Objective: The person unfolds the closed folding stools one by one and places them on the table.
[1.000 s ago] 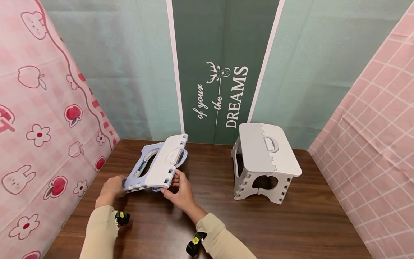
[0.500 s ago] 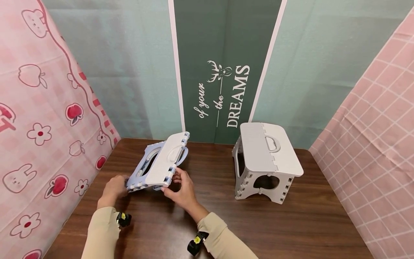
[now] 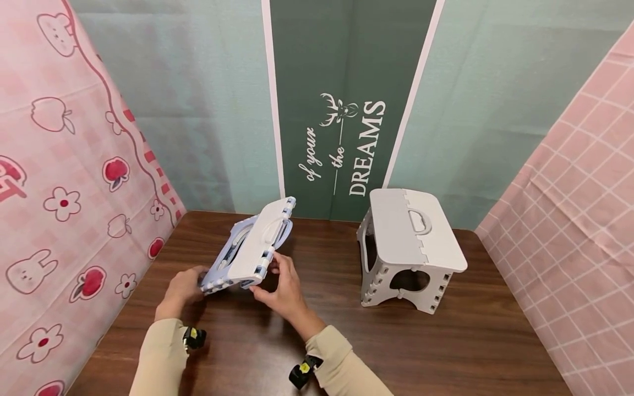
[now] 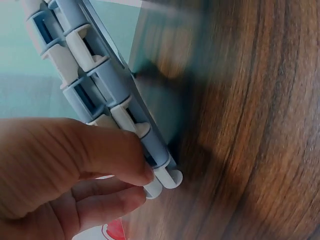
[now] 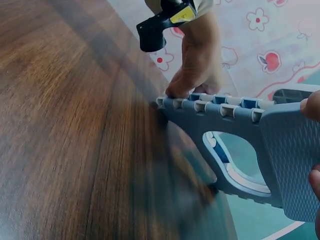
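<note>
A blue-and-white folding stool (image 3: 255, 245), partly folded and tilted, stands on the left of the table. My left hand (image 3: 180, 291) holds its lower left edge. The left wrist view shows the thumb and fingers (image 4: 112, 200) pinching the end of its hinged edge (image 4: 107, 82). With my right hand (image 3: 284, 291) I grip the near right corner of the seat, thumb below and fingers at the edge. In the right wrist view, fingertips (image 5: 312, 106) lie on the textured blue seat half (image 5: 292, 160), next to a leg panel with an oval opening.
A grey-and-white folding stool (image 3: 416, 236) stands unfolded at the right, its handle lying on top. The brown wooden table (image 3: 386, 352) is bounded by a green printed cloth (image 3: 342, 55) behind and pink cloths (image 3: 574, 220) at both sides.
The blue-and-white stool has shifted slightly right and its seat has tipped steeper, its far right edge rising. Both hands have moved along with it. The grey-and-white stool stays put.
</note>
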Tool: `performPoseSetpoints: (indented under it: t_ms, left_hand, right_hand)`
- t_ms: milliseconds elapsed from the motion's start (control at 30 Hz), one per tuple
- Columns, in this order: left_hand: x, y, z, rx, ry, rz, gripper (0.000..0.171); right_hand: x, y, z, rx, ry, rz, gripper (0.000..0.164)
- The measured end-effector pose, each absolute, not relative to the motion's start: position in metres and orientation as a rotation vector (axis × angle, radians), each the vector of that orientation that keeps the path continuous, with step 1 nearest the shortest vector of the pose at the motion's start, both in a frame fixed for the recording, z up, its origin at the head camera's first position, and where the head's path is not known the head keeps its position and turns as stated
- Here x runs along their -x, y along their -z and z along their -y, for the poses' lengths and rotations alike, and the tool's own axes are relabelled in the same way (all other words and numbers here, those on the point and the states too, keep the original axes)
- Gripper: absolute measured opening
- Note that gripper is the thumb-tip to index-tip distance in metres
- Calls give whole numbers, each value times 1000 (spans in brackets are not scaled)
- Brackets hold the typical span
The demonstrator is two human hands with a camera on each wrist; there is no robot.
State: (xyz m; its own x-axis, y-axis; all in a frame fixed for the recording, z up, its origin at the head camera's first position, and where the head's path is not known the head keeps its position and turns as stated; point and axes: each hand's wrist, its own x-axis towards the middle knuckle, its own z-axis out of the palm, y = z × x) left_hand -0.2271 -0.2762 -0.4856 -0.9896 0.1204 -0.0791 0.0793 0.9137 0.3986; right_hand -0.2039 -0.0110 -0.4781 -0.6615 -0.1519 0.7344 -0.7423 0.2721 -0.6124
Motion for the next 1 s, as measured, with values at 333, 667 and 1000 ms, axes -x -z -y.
performPoseSetpoints:
  t_ms: [333,667,1000]
  left_hand:
    - [228,490,270,-209,-696,-2963,51]
    - [226,489,260,-251,-707,-2958,48]
    - [226,490,249,-224,-743,-2930,47]
  right_hand:
    - [202,476,11,-767,-1329,1974,85]
    - [200,472,10,-730,-1331,1975,84]
    - [208,467,3,-755,-1397,1933,84]
